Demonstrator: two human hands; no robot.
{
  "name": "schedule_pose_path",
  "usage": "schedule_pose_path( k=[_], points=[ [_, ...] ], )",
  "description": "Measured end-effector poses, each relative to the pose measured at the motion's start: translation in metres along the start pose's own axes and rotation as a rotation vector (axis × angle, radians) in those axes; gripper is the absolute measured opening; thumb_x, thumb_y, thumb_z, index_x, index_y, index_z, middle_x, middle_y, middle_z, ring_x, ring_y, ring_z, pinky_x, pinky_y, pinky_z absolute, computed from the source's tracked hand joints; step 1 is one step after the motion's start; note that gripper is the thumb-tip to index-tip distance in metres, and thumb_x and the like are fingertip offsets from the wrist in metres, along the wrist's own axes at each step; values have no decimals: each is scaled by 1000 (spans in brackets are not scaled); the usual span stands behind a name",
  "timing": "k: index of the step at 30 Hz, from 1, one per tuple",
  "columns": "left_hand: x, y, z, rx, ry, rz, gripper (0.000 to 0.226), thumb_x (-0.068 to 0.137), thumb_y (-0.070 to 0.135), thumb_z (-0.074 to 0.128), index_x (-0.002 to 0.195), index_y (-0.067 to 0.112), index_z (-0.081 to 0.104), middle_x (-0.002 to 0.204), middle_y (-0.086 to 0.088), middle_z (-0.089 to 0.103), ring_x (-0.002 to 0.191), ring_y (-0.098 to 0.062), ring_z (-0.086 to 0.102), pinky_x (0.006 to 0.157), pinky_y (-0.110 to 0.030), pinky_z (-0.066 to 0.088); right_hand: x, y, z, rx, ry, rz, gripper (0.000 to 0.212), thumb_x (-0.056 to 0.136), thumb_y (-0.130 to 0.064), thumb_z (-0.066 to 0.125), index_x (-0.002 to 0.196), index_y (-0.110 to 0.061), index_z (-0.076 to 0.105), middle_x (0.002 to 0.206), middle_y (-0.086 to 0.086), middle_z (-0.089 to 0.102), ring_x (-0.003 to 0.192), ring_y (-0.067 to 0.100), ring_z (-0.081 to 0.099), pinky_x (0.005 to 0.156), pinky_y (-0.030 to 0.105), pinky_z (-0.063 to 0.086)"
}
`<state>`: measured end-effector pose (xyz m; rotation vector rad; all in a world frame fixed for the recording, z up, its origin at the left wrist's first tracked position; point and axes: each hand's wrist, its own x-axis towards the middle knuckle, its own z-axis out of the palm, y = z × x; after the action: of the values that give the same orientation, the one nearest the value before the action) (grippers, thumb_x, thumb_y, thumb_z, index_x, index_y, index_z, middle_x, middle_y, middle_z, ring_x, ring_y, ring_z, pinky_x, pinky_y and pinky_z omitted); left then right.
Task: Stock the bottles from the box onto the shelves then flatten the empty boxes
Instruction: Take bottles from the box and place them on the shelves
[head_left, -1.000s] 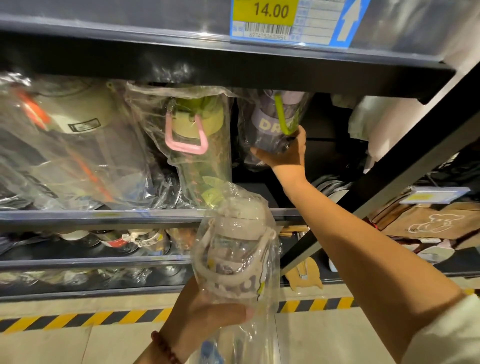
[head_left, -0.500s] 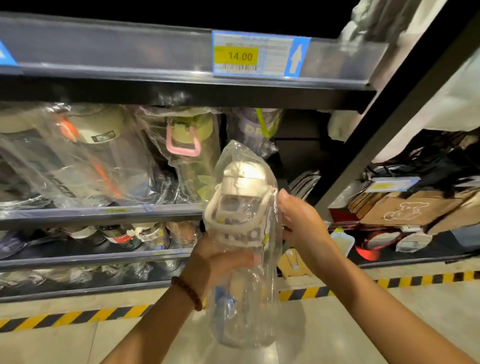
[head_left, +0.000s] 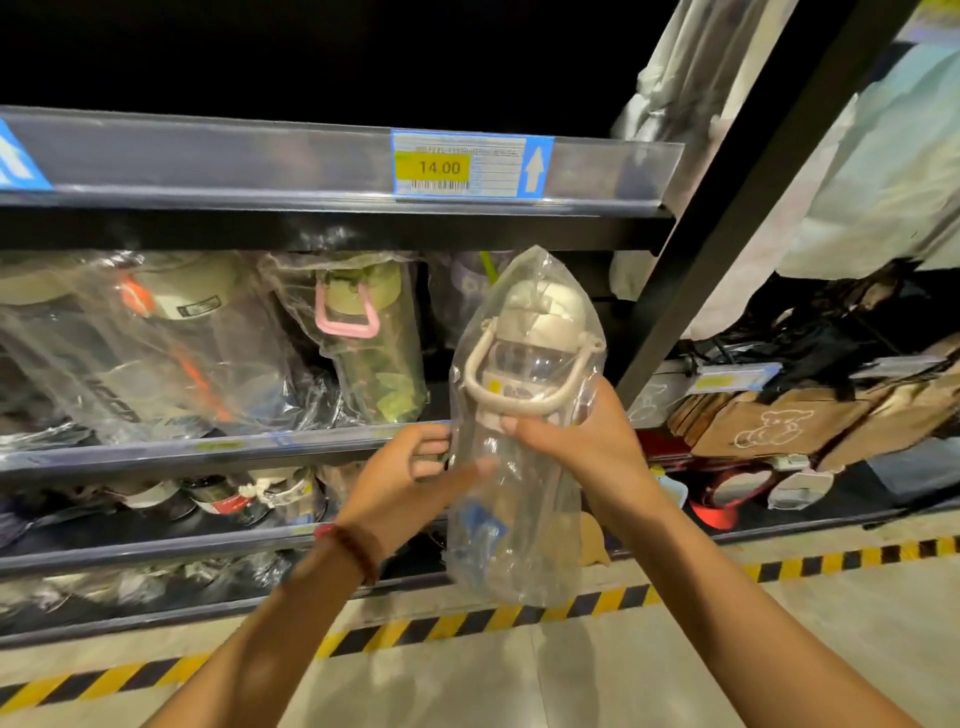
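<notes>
A clear bottle with a beige lid and carry strap (head_left: 524, 364), wrapped in a clear plastic bag, is held upright in front of the shelf. My right hand (head_left: 587, 447) grips its right side just below the strap, thumb across the front. My left hand (head_left: 405, 478) holds its left side, thumb on the front and fingers curled behind. On the shelf (head_left: 218, 447) behind stand a green bottle with a pink handle (head_left: 363, 332), a large bagged bottle with an orange strap (head_left: 156, 338) and a purple bottle (head_left: 467, 291), partly hidden by the held one.
The shelf above carries a 14.00 price tag (head_left: 457, 166). Lower shelves hold more bagged bottles (head_left: 234, 499). A black diagonal upright (head_left: 727, 223) bounds the rack on the right, with brown bags (head_left: 769, 421) beyond. Yellow-black tape (head_left: 467, 623) marks the floor.
My right hand left the purple bottle on the shelf and came down onto the bagged bottle; both hands now hold it, raised higher and nearer the shelf.
</notes>
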<state>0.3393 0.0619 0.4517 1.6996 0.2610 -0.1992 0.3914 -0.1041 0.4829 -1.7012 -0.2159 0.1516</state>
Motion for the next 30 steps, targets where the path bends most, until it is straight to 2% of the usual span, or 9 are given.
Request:
schedule_pose_path(
  k=[1,4,8,11,16,18,22,25,30],
  points=[
    [-1,-11,-10,82,144,-35,61,58,54,77,107,25,58,112,6,62,101,-8,60,78,-21,49,3,0,0,-17,45,-7,60,61,-20,86,114,-25,58,104,-6,70,97,3,66,83,26,55],
    [-3,-38,-41,403,449,20,35,81,29,70,112,18,59,116,-2,58,111,-19,53,93,-31,42,16,3,5,-106,158,-14,68,64,-19,85,119,-23,46,104,-14,60,91,-6,60,70,8,48],
    [8,-60,-65,815,366,163,45,80,23,63,123,13,55,136,-5,48,129,-25,37,111,-35,25,36,3,13,-284,256,-81,67,66,-18,82,116,-18,38,95,-19,49,81,-6,52,63,3,42],
    [17,-67,-68,973,272,155,57,82,26,60,135,16,42,145,-3,37,137,-24,26,115,-39,22,46,7,16,-342,311,-171,68,65,-16,81,117,-14,38,109,-4,52,96,8,54,74,7,43],
    [26,-71,-69,1011,219,89,57,81,26,59,132,24,35,140,2,37,136,-22,23,110,-42,30,62,17,28,-433,347,-243,80,55,-25,80,122,-14,39,115,3,50,107,21,53,85,36,52],
    [27,-71,-70,1001,231,108,50,80,21,60,125,23,39,132,3,40,130,-20,26,105,-41,35,65,16,33,-501,334,-276,83,53,-30,80,122,-12,39,114,4,49,106,26,51,83,41,52],
    [27,-72,-73,965,244,140,45,79,21,61,120,23,43,126,3,45,125,-19,30,98,-42,40,65,12,40,-665,245,-359,76,56,-25,83,117,-7,41,108,4,46,103,24,43,78,27,40],
    [28,-74,-75,967,238,154,47,81,22,61,124,22,42,128,3,45,127,-20,30,100,-40,40,68,6,43,-742,223,-414,79,58,-26,83,122,-2,43,112,8,48,103,22,41,82,26,39],
    [28,-75,-80,959,215,156,54,81,20,60,132,21,41,134,3,45,132,-20,28,106,-38,36,78,5,39,-760,228,-430,69,59,-27,86,107,-2,42,98,0,37,93,18,37,71,22,33]
  ],
)
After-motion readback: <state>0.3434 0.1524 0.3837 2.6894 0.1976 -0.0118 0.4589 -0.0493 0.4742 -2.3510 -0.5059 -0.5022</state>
